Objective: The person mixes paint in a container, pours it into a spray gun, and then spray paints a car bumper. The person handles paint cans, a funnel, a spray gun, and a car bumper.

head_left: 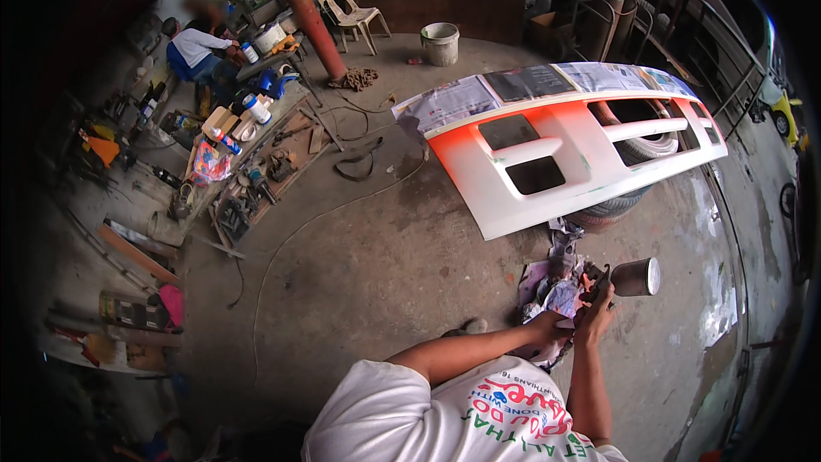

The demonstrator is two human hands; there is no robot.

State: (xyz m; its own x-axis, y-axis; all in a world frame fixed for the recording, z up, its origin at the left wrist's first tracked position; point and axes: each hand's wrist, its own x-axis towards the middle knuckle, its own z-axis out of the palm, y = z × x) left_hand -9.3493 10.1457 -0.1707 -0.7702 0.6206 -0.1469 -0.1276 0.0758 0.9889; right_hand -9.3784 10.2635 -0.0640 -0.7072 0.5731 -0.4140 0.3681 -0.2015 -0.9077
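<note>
My right hand [596, 315] grips a spray gun [595, 281] with a silver metal cup [636, 277] on its right side. Close beside it on the left, my left hand [547, 328] is closed, its fingertips partly hidden; a pinkish scrap shows at them, too small to name. Crumpled newspaper [560, 298] lies just beyond both hands. Farther ahead, a large white car bumper [522, 199] with orange paint along its upper part is propped on tires [609, 209]. Newspaper masking [453, 104] covers its top edge.
A hose [282, 244] snakes over the concrete floor. At left stands a cluttered workbench [295, 141] with tools and bottles; beyond it sits another person [197, 53]. A red post [306, 13], plastic chair [352, 15], bucket [440, 44] and gas cylinders [603, 13] stand at the back.
</note>
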